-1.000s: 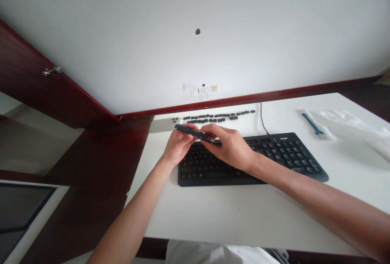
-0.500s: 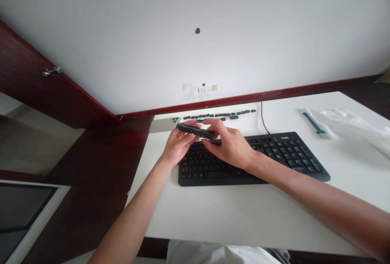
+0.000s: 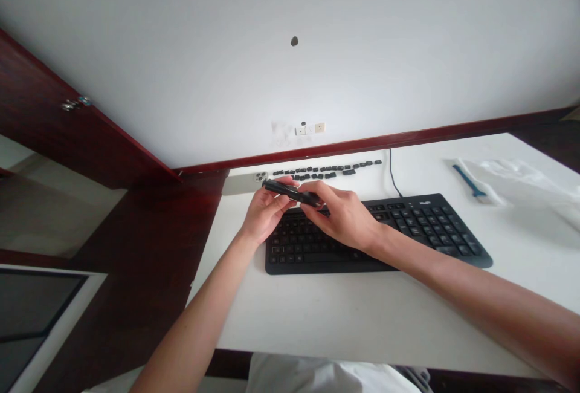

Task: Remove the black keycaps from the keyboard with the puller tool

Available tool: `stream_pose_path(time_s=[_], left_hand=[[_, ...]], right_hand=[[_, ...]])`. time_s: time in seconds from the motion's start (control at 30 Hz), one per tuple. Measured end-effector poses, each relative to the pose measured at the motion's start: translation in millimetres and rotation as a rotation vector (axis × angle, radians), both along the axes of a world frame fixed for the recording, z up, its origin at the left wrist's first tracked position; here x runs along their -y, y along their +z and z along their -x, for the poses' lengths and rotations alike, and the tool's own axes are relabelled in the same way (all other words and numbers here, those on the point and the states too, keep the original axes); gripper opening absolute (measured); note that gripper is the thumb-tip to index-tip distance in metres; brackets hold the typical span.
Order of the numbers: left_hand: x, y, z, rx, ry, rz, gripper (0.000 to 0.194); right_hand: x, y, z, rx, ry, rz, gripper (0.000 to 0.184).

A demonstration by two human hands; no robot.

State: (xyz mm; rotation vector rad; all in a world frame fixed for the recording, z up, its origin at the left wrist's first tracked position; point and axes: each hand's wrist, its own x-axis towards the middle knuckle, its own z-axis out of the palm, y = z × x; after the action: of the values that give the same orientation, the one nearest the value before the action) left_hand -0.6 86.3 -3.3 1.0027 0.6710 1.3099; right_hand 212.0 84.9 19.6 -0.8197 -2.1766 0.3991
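Note:
A slim black handheld object point(image 3: 290, 191), its exact kind unclear, is held slantwise above the left part of a black keyboard point(image 3: 380, 266). My left hand point(image 3: 265, 216) is closed on its left end, thumb along the near side. The fingers of my right hand point(image 3: 347, 214) pinch its right end. Both hands hide some of the keyboard's upper left keys. Beyond them, several loose black keycaps point(image 3: 348, 172) lie in two uneven rows on the white table.
A blue-handled brush point(image 3: 469, 181) lies at the right beside crumpled clear plastic point(image 3: 521, 178). The keyboard's cable point(image 3: 393, 175) runs to the table's back edge. A phone point(image 3: 240, 184) with several camera lenses lies at the back left corner. Wall sockets point(image 3: 310, 129) sit behind the table.
The black object has tilted slightly, its right end a little lower relative to its left. Both hands keep their hold in nearly the same place. The camera view has shifted slightly.

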Motion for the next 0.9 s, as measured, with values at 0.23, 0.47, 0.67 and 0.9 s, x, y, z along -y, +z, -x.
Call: stream_pose_path(time_s=[0.23, 0.47, 0.67, 0.9], left_hand=[[3.0, 3.0, -2.3, -0.025, -0.019, -0.012, 0.033], [8.6, 10.5, -10.4, -0.075, 0.044, -0.014, 0.025], [6.9, 8.1, -8.6, -0.108, 0.030, -0.067, 0.025], [6.1, 5.3, -5.4, -0.169, 0.042, -0.183, 0.026]], right_hand=[[-0.8, -0.9, -0.2, 0.002, 0.002, -0.050, 0.021], [-0.2, -11.8, 2.7, 0.028, -0.059, -0.118, 0.022], [-0.1, -14.8, 5.1, -0.023, -0.074, -0.203, 0.023], [1.4, -10.9, 5.3, -0.043, -0.063, -0.328, 0.016]])
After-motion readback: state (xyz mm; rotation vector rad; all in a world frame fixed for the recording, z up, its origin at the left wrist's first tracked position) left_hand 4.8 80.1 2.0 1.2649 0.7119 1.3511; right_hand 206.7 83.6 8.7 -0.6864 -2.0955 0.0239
